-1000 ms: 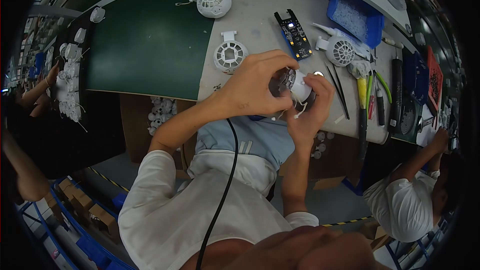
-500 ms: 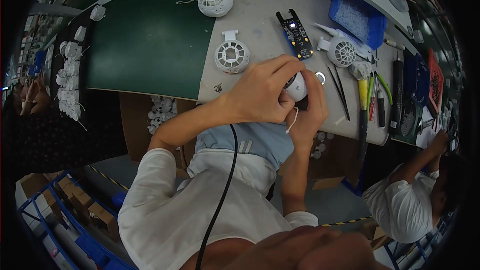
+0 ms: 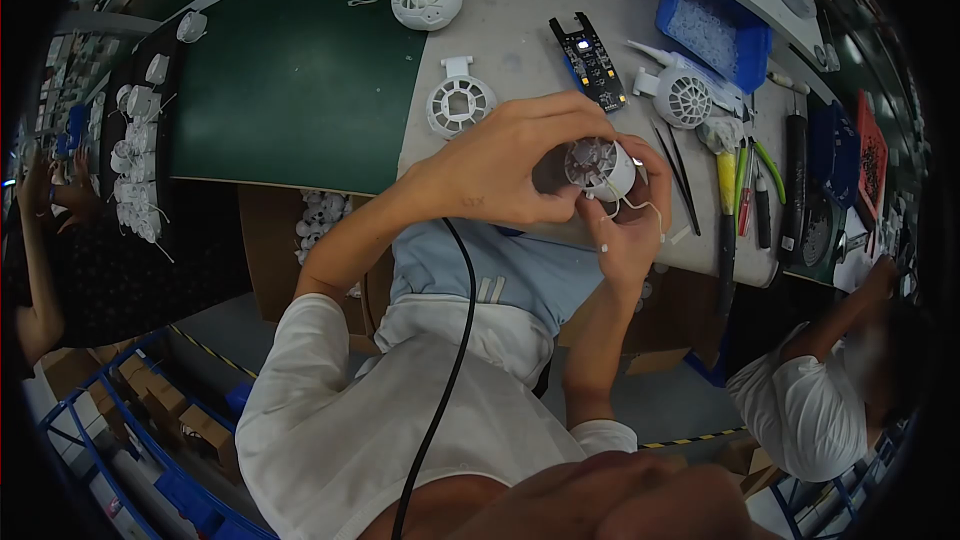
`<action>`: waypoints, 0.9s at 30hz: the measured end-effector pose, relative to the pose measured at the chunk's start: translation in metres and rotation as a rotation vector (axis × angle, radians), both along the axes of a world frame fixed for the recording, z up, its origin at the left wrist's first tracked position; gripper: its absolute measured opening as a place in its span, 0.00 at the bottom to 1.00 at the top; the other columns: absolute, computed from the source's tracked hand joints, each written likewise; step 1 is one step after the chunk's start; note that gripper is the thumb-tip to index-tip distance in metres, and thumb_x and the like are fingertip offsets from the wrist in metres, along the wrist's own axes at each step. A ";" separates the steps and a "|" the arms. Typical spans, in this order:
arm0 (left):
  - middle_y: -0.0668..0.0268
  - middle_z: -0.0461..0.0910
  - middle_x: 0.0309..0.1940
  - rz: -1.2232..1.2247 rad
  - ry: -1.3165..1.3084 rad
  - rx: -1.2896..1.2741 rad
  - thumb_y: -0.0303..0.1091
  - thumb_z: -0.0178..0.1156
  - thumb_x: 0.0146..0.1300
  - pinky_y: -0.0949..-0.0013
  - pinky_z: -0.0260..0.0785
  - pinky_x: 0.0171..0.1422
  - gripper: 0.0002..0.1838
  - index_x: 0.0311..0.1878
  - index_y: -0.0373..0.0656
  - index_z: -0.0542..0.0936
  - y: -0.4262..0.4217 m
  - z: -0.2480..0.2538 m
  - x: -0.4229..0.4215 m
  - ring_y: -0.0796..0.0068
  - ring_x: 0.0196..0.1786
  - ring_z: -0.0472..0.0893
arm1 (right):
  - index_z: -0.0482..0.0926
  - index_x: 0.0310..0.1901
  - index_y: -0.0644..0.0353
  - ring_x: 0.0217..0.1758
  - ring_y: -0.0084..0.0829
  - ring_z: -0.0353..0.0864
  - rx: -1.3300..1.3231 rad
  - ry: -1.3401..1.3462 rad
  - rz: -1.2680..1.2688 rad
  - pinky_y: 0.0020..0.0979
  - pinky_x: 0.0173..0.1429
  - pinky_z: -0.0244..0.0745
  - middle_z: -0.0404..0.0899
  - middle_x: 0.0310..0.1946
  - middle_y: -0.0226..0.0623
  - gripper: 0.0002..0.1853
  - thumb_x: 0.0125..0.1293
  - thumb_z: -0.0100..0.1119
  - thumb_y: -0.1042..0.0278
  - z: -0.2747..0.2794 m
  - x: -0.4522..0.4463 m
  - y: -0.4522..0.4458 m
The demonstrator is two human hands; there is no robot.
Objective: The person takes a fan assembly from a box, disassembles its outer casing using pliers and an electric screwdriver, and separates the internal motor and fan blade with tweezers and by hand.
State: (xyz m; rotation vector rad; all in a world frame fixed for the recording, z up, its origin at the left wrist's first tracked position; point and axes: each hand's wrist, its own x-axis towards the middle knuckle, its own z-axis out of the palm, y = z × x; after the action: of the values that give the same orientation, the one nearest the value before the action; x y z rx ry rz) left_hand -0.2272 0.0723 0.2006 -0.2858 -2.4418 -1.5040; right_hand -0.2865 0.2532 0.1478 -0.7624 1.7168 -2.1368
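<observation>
A small white round housing (image 3: 618, 175) with a greyish, see-through-looking end and thin white wires is held between my two hands above the near part of the bench. My left hand (image 3: 515, 160) curls around its left side, thumb below and fingers above. From the right, my right hand (image 3: 632, 240) grips it, its fingers behind and its thumb near the wires (image 3: 640, 205). Details inside the housing are too small to make out. Just beyond my left hand lies a white ring-shaped frame with an open centre (image 3: 461, 105). A black circuit board with a lit display (image 3: 588, 60) lies further up.
White fan-like grille units (image 3: 427, 0) stand at the back; another grille unit (image 3: 687, 100) lies right. Tweezers (image 3: 675, 175), pliers (image 3: 768, 170) and a yellow-handled tool (image 3: 726, 190) lie nearby. A blue bin (image 3: 715, 35) holds small clear parts. Co-workers sit at both sides.
The white housing has been turned, so its greyish end and wires now show. My left hand has opened wider around it, and my right thumb has come into view.
</observation>
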 end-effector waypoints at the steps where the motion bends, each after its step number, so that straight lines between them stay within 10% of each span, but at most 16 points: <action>1: 0.55 0.79 0.51 -0.001 0.000 0.002 0.25 0.65 0.43 0.63 0.74 0.60 0.28 0.53 0.36 0.79 -0.001 0.000 0.000 0.55 0.54 0.81 | 0.70 0.57 0.64 0.59 0.32 0.76 0.008 -0.049 -0.005 0.33 0.62 0.73 0.71 0.58 0.42 0.31 0.48 0.66 0.81 0.002 0.001 0.000; 27: 0.52 0.81 0.47 0.133 0.131 -0.210 0.23 0.64 0.39 0.60 0.79 0.51 0.30 0.53 0.35 0.78 0.014 -0.004 0.004 0.51 0.47 0.83 | 0.72 0.57 0.65 0.56 0.29 0.77 0.004 -0.060 0.007 0.30 0.59 0.74 0.74 0.54 0.38 0.30 0.48 0.69 0.82 0.002 0.002 0.002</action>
State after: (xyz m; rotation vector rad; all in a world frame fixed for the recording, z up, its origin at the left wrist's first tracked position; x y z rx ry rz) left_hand -0.2231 0.0867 0.1968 -0.2481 -2.4617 -1.1402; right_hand -0.2846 0.2551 0.1501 -0.6955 1.6845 -2.1291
